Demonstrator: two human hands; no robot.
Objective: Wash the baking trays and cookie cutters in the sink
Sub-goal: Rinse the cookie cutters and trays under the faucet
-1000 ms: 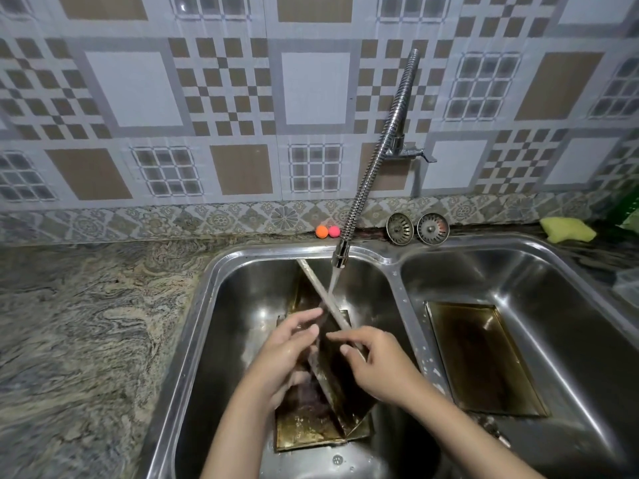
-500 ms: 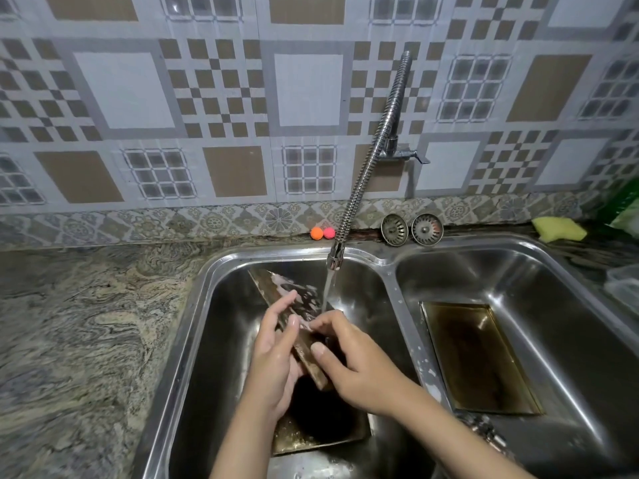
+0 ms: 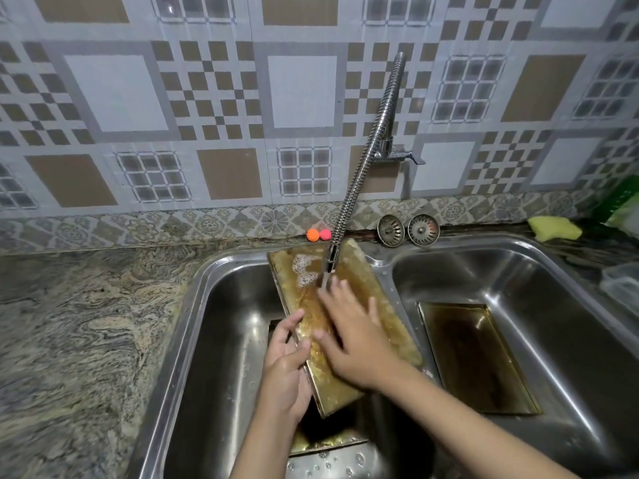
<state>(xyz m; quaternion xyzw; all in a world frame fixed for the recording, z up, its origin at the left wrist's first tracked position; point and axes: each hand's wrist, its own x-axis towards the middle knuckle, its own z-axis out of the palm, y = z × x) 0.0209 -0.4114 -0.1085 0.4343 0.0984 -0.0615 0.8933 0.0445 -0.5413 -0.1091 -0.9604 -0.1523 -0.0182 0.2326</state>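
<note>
While left hand (image 3: 285,368) fingers grip tray (image 3: 366,288) edge | right hand (image 3: 352,337) fingers flat, spread on it

Right hand (image 3: 352,337) smears into motion blur across the raised tray (image 3: 349,288), fingers hard to separate. A second tray (image 3: 328,440) lies mostly hidden beneath it and the left hand (image 3: 285,368). Far right, a green packet (image 3: 622,205) and clear container (image 3: 622,285) run off the frame edge.

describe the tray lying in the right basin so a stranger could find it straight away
Start at the double steel sink and take its right basin. The baking tray lies flat on the bottom there, open side up, dark brown inside. Unlike the tray under the tap, no hand touches it.
</note>
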